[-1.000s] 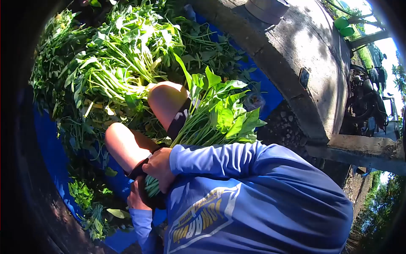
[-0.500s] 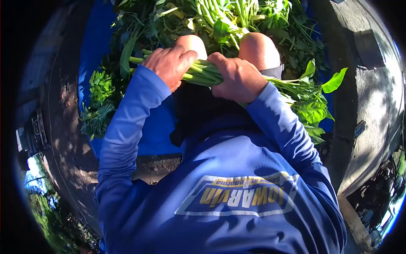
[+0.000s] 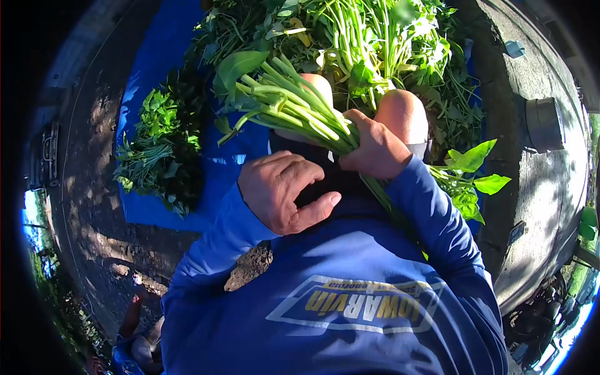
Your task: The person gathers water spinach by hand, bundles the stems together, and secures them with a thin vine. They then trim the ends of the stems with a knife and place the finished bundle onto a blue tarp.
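A bunch of green leafy stems [image 3: 300,109] lies across my knees, its cut ends fanned out toward the upper left and its leaves at the right. My right hand [image 3: 380,145] is wrapped round the middle of the bunch, beside my right knee. Below the stem ends, my left hand [image 3: 287,190] is off the bunch, thumb and fingers apart, with nothing in it.
Loose greens and stems [image 3: 375,44] are heaped beyond my knees. A smaller leafy pile [image 3: 159,144] rests on the blue tarp [image 3: 219,165] at the left. A wooden plank [image 3: 540,187] runs along the right, with a metal can [image 3: 545,125] on it.
My left hand has let go of the stems and moved down toward my body. The stem ends now tilt up and spread, still held in my right hand.
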Demonstrator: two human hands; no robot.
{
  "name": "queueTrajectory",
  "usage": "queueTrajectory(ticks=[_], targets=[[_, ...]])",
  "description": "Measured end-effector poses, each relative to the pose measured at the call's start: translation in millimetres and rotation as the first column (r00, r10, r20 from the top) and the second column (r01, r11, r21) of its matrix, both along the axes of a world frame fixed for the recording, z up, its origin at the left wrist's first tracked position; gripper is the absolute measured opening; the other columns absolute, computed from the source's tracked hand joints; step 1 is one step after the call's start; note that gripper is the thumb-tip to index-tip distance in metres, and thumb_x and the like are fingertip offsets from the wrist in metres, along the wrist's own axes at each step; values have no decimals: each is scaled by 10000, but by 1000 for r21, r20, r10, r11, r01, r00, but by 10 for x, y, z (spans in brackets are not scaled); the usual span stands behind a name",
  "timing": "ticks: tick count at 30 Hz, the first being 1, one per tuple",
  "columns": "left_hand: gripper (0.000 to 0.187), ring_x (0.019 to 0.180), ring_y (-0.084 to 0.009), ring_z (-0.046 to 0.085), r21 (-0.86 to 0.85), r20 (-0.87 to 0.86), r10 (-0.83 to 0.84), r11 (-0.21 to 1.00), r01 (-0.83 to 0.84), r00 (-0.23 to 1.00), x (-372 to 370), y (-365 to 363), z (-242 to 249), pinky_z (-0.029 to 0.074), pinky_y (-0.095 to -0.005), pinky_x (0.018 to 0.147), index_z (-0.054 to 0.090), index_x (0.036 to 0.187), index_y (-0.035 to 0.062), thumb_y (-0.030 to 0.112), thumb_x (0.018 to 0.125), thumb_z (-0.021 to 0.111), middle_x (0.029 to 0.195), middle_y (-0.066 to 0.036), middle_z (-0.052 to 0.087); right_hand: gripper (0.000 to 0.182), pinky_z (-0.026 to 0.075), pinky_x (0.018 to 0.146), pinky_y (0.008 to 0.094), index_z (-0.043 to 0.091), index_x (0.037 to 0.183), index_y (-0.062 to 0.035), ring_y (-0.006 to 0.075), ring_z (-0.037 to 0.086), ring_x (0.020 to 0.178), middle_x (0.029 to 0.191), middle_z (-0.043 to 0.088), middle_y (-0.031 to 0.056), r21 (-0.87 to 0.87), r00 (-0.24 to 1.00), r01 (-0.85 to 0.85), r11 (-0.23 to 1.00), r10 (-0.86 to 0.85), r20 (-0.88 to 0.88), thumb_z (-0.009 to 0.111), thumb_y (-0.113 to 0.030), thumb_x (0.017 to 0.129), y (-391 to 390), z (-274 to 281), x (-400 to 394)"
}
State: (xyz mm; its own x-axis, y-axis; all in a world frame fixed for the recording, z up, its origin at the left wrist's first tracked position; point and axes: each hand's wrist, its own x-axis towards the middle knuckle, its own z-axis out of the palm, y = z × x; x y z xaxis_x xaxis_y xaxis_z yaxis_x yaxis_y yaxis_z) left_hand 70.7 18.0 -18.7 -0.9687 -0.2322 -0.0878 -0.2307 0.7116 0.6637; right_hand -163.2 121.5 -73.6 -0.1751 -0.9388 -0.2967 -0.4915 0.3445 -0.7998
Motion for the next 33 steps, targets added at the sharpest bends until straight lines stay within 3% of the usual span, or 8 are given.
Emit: queueTrajectory(ticks=[3, 5, 11, 14, 20, 24, 26, 33], targets=[[963, 1283, -238, 599, 866, 224, 228, 400, -301, 948, -208, 242, -465, 494, -373, 1049, 481, 1524, 32, 520, 810, 905, 1448, -154, 599, 718, 579, 805, 381, 574, 1335, 3, 263, 748, 870, 952, 748, 172, -158, 996, 33, 987, -20, 82, 827, -157, 682, -15, 275, -158], [1235, 1427, -296, 482, 943, -271, 507, 309, 121, 818, -722, 155, -657, 439, -408, 1142, 294, 1619, 50, 498, 697, 983, 1589, -200, 435, 735, 584, 831, 374, 582, 1349, 16, 210, 735, 910, 989, 750, 137, -166, 976, -79, 983, 43, -213, 833, -155, 680, -59, 764, -126], [1049, 1359, -359, 563, 726, -677, 638, 497, 476, 366, -1429, -357, 405, 444, -475, 1177, 334, 1548, -30, 303, 761, 942, 1503, -241, 503, 700, 587, 830, 397, 573, 1280, 34, 304, 756, 929, 1014, 743, 195, -423, 998, 54, 904, -36, 50, 856, -214, 689, -353, 1515, -122], [897, 1255, -382, 640, 698, -686, 534, 675, 239, 493, -1173, -517, 1415, 472, -494, 1152, 414, 1480, -36, 203, 755, 885, 1385, -220, 601, 757, 586, 842, 432, 482, 1370, 107, 376, 743, 987, 1054, 718, 272, -764, 1000, -16, 644, 23, -1, 800, -198, 754, -656, 1907, 77], [490, 931, -242, 735, 552, -479, 229, 829, 88, 848, -597, -805, 2350, 595, -402, 873, 669, 1177, -20, 143, 749, 843, 935, -121, 726, 881, 539, 1003, 462, 501, 1380, 136, 457, 663, 1163, 1254, 637, 343, -714, 918, -323, 621, 23, -396, 788, -550, 906, -515, 2155, 405], [514, 802, -235, 725, 778, 16, 140, 620, -100, 990, -398, -815, 1348, 592, -382, 752, 660, 1165, -17, 179, 727, 844, 898, -112, 712, 550, 616, 779, 390, 744, 1139, 32, 292, 762, 845, 1035, 744, 201, -77, 937, -329, 941, 316, -147, 762, -484, 948, 157, 1766, 90], [589, 810, -219, 715, 884, 99, 150, 440, -157, 984, -432, -481, 515, 589, -359, 733, 628, 1234, 6, 195, 723, 851, 939, -113, 700, 442, 596, 601, 305, 767, 1041, 24, 160, 728, 677, 821, 737, 93, -242, 888, 109, 964, 15, 460, 756, -413, 973, 327, 967, -67], [649, 918, -274, 735, 963, 240, 64, 113, -246, 969, -735, -114, -354, 625, -414, 896, 538, 1401, 37, 271, 840, 763, 1038, -144, 677, 273, 536, 527, 220, 754, 996, -8, 59, 655, 639, 787, 700, 8, -303, 860, 438, 846, -297, 414, 767, -281, 988, 441, 417, -237]])
